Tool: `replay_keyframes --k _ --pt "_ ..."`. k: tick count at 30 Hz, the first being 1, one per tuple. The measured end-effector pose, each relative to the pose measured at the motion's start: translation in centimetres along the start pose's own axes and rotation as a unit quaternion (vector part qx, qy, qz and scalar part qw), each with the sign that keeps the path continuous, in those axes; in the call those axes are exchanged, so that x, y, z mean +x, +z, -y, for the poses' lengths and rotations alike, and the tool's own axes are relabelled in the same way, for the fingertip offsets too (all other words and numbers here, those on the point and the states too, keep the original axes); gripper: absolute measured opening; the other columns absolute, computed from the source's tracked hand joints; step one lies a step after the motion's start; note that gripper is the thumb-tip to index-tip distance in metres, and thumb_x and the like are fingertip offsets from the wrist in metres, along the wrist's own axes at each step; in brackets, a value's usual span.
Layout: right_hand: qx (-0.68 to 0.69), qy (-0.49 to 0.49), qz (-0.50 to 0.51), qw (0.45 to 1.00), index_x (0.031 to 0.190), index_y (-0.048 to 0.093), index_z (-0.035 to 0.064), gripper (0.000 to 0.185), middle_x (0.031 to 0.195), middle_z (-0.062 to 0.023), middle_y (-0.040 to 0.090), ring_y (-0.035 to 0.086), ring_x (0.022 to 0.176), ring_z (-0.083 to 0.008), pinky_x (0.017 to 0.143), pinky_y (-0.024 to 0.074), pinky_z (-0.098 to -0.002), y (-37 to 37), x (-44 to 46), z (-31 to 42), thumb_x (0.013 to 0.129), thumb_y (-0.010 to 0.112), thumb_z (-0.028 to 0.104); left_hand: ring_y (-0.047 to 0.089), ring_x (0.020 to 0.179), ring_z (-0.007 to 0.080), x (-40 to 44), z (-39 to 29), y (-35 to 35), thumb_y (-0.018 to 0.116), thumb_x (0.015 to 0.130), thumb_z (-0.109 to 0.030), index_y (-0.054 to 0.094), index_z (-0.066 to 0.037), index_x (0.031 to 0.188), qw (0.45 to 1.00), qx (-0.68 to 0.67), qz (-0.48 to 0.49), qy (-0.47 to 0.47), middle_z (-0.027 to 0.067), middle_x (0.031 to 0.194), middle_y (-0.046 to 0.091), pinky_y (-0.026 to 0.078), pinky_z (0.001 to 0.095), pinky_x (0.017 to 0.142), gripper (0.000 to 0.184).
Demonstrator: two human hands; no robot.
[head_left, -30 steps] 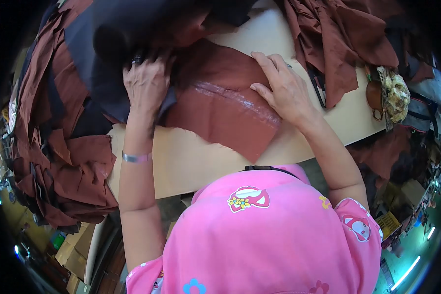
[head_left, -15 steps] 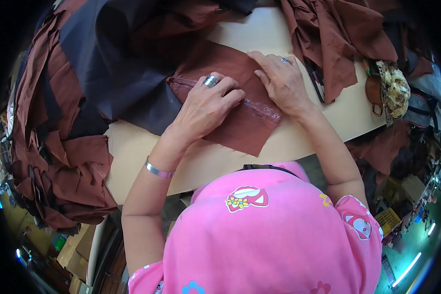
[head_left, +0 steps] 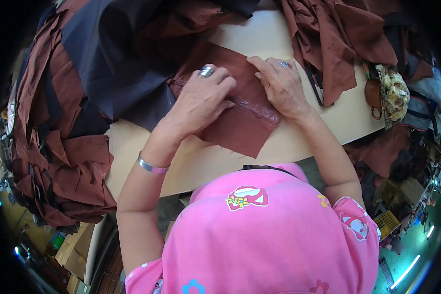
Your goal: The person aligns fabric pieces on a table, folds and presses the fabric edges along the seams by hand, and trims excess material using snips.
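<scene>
A reddish-brown fabric piece [head_left: 247, 134] lies on the pale tabletop, with a shiny, whitish strip [head_left: 259, 111] running across it. My left hand [head_left: 201, 100], with a wide silver ring, is over the left part of that strip. Its fingers are curled down against the cloth, and their tips are hidden, so whatever they may hold does not show. On the fabric's upper right edge rests my right hand [head_left: 283, 88], its index finger stretched out and the others lightly bent. Dark cloth [head_left: 132, 83] meets the brown piece at a seam on the left.
Brown fabric pieces [head_left: 335, 49] are heaped at the table's back right, beside a thin black tool [head_left: 314, 83]. More brown and dark cloth [head_left: 73, 166] hangs over the left side. A frayed yellowish bundle [head_left: 396, 93] sits at the right edge of the pale table [head_left: 201, 169].
My left hand has slid left along the strip, uncovering more of its middle. My right hand has stayed nearly in place at the fabric's edge.
</scene>
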State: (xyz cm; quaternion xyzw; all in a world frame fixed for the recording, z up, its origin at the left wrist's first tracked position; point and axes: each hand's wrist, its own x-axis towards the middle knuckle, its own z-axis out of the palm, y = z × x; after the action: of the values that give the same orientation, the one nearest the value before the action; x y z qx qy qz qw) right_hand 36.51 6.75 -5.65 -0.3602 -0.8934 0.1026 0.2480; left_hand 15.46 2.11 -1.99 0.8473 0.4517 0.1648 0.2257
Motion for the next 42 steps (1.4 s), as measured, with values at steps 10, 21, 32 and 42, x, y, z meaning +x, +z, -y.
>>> replay_keyframes --k 10,21,32,42 --pt "-0.006 -0.001 -0.008 1.0 0.116 0.054 0.0135 0.036 0.08 -0.0041 0.054 0.055 0.068 -0.021 0.072 0.0384 -0.0343 0.1 0.1 0.0 0.081 0.059 0.009 0.049 0.086 0.0272 -0.7 0.3 -1.0 0.07 0.073 -0.015 0.054 -0.007 0.088 0.999 -0.004 0.019 -0.049 0.0057 0.088 0.053 0.038 0.0386 0.08 0.024" --pt "0.001 0.022 0.0 1.0 0.116 0.056 0.015 0.035 0.085 -0.0037 0.058 0.056 0.078 -0.0214 0.076 0.0368 -0.036 0.3 -0.2 0.0 0.082 0.061 0.013 0.05 0.089 0.0302 0.4 -0.9 -0.5 0.067 0.072 -0.008 0.055 -0.006 0.086 1.0 -0.007 0.004 0.018 0.0085 0.093 0.052 0.04 0.0387 0.077 0.019" --pt "0.016 0.028 -0.007 0.999 0.116 0.057 0.0146 0.036 0.086 -0.0032 0.059 0.057 0.077 -0.0216 0.074 0.0375 -0.0351 0.2 -0.1 0.2 0.08 0.062 0.011 0.05 0.083 0.0324 0.8 -1.9 1.7 0.065 0.074 -0.006 0.052 -0.004 0.084 1.0 0.007 0.022 -0.005 0.0122 0.085 0.052 0.041 0.0398 0.073 0.016" --pt "0.015 0.014 -0.013 1.0 0.115 0.056 0.0163 0.036 0.084 -0.0025 0.059 0.058 0.071 -0.0205 0.074 0.0381 -0.0355 0.4 -0.2 -0.1 0.08 0.063 0.013 0.049 0.08 0.0317 1.2 -1.9 1.4 0.063 0.075 -0.004 0.052 -0.004 0.08 0.999 -0.01 0.043 -0.01 0.0117 0.084 0.051 0.04 0.0399 0.07 0.012"
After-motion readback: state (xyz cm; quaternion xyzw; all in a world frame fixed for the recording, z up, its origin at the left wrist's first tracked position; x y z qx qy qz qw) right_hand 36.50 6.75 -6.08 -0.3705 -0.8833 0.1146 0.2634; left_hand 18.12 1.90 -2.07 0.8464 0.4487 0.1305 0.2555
